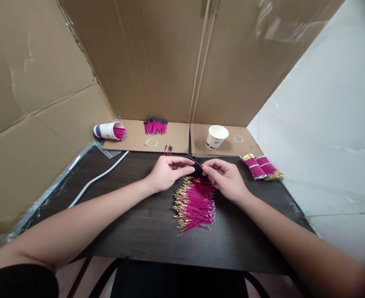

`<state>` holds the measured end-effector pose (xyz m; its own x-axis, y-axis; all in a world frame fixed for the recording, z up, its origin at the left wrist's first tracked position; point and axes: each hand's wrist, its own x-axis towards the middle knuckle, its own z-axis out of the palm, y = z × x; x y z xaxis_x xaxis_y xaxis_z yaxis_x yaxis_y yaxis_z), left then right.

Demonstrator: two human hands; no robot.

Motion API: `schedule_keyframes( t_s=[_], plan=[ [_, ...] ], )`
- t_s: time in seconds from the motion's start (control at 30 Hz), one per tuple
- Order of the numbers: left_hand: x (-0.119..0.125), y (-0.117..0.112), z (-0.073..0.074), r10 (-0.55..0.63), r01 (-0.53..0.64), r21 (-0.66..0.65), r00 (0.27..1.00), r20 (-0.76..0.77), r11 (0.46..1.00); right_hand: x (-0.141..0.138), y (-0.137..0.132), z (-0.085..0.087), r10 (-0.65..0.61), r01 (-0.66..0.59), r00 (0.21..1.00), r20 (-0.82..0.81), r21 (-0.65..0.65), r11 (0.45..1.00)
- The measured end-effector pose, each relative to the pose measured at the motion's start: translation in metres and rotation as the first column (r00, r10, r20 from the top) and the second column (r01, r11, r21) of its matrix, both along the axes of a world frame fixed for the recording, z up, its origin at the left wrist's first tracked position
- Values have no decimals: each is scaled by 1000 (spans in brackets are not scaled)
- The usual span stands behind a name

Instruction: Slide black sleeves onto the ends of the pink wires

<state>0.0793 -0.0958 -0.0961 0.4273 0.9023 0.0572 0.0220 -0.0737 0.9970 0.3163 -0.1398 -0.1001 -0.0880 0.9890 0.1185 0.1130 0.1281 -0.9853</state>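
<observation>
My right hand (224, 178) pinches a thin magenta wire (198, 164) between thumb and fingertips. The wire slants up to the left, towards a dark end. My left hand (170, 171) is at that end, thumb and index finger slightly apart; whether it touches the wire is hard to tell. Under the fingertips sits a pile of small black sleeves (197, 171), partly hidden by both hands. Directly in front of it, a broad heap of magenta wires (197, 203) lies on the dark table, gold tips to the left and silvery tips to the right.
A tipped paper cup (106, 130) holds magenta wires. Behind are a row of black-ended wires (155, 126), two rubber bands and an upright paper cup (217, 137). Several black-ended wires (168, 150) lie beyond my left hand. Banded wire bundles (261, 167) lie right; cardboard walls (157, 62) enclose the back.
</observation>
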Motion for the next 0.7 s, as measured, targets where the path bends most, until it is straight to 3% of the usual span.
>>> schedule_keyframes(
  t_s=[0.23, 0.43, 0.53, 0.6, 0.7],
  plan=[
    [2, -5, 6, -33, 33, -18, 999, 28, 999, -5, -7, -2, 122, -122, 992, 40, 17, 992],
    [-9, 8, 15, 61, -56, -60, 995, 80, 997, 0, -7, -9, 108, -117, 985, 137, 65, 991],
    [-24, 28, 24, 180, -176, -57, 981, 78, 983, 3, -3, -12, 70, -87, 984, 163, 101, 991],
    [-37, 43, 28, 302, -303, -36, 953, -23, 952, 5, -1, -13, 59, -80, 983, 172, 117, 990],
    [-53, 63, 26, 457, -458, 60, 854, -248, 887, 5, -1, -13, 61, -87, 979, 192, 130, 988]
  ],
)
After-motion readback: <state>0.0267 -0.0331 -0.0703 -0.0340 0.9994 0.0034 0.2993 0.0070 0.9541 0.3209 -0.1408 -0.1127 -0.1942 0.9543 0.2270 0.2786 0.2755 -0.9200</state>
